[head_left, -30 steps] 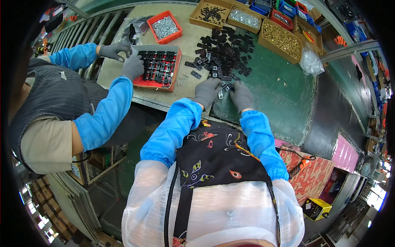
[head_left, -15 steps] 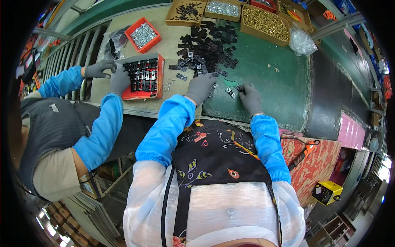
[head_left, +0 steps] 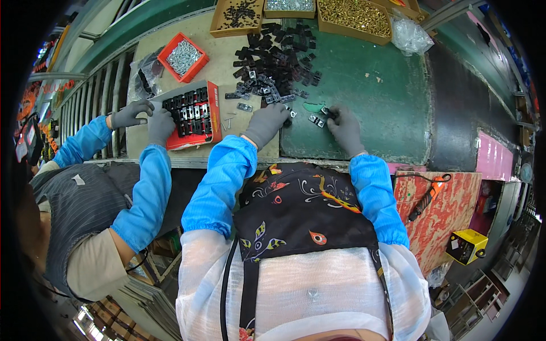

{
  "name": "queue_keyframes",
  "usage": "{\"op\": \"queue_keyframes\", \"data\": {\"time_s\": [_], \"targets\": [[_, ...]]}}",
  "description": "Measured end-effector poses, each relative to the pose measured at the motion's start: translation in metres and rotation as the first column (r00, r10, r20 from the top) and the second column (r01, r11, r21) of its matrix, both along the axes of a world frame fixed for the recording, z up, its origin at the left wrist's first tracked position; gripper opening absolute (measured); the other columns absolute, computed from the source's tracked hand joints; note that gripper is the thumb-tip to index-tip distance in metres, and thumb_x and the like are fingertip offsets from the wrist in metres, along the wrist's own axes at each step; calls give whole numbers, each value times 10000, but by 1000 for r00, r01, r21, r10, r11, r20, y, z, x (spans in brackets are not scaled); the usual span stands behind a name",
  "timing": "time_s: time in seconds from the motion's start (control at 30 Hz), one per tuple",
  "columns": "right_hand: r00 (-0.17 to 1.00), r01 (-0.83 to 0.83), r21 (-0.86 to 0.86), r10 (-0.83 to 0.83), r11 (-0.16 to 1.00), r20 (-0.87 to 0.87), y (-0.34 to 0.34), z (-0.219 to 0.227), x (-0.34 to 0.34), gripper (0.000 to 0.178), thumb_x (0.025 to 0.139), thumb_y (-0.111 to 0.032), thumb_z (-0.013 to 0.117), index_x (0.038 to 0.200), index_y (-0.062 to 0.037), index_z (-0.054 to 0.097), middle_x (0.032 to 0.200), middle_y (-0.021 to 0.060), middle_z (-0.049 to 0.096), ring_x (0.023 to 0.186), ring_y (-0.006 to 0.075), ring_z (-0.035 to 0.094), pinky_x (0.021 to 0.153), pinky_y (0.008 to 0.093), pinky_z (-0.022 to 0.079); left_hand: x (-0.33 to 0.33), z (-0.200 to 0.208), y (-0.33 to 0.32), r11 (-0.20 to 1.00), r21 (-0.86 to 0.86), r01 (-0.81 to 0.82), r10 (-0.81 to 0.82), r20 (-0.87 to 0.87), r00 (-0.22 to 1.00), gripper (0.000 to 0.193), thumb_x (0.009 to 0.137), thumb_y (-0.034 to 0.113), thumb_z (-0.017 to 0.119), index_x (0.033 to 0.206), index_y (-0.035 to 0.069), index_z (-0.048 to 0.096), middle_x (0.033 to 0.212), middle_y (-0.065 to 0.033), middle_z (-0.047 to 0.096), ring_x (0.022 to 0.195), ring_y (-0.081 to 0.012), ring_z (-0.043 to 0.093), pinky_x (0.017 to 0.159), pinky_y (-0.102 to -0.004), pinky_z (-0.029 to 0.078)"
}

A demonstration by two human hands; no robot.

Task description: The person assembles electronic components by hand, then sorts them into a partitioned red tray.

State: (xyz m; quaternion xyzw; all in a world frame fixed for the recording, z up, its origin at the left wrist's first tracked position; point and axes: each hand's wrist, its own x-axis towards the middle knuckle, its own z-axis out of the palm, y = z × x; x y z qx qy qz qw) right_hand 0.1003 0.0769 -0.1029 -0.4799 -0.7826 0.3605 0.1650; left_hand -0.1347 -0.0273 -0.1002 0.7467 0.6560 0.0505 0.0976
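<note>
My left hand (head_left: 266,125), in a grey glove, is closed at the front edge of a heap of small black parts (head_left: 278,59). Its fingertips pinch a small black part with a silver metal plate (head_left: 292,113). To the right, my right hand (head_left: 345,128), gloved alike, has its thumb and fingers closed on another small black part with a metal plate (head_left: 325,111). Between the hands, close to the right fingertips, a loose plated part (head_left: 316,120) lies on the green tabletop (head_left: 375,108). One more plated part (head_left: 244,107) rests left of my left hand.
At left, a co-worker's gloved hands (head_left: 161,125) are at a red-and-white box (head_left: 214,113) holding rows of black parts. Screws fill a red bin (head_left: 200,63). Open boxes of brass-coloured fasteners (head_left: 384,40) and small black pieces (head_left: 219,28) stand behind, beside a clear plastic bag (head_left: 410,37).
The whole view has shifted a little, so the tabletop things sit higher in the picture. Both my hands stay at nearly the same spots, with small finger movements around the parts.
</note>
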Motion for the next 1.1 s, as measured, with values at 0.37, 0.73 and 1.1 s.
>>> {"op": "queue_keyframes", "data": {"time_s": [0.37, 0.73, 1.1], "targets": [[982, -185, 106, 180, 977, 55, -20, -15, -10, 223, 748, -117, 652, 962, -140, 590, 984, 88, 569, 890, 314, 582, 730, 409, 484, 4, -7, 37, 999, -33, 23, -26, -82, 996, 213, 782, 107, 571, 967, 189, 636, 965, -40, 568, 851, -257, 618, 670, -375, 521], [977, -102, 45, 91, 994, 194, -23, -13, 31, 238, 756, -109, 631, 986, -122, 572, 978, 119, 564, 903, 336, 575, 744, 429, 477, 51, -4, 8, 968, -154, 197, -170, 175, 970, 226, 742, 148, 639, 967, 141, 624, 971, -66, 584, 881, -301, 610, 722, -406, 508], [932, -329, 239, 274, 914, 236, 24, 30, -46, 420, 774, -216, 670, 1154, -111, 523, 1114, 131, 533, 1014, 331, 555, 817, 425, 486, 30, 18, 20, 978, -96, -187, 201, 168, 965, 323, 789, 219, 639, 1101, 161, 580, 1023, -74, 558, 931, -268, 592, 740, -402, 507]]}}
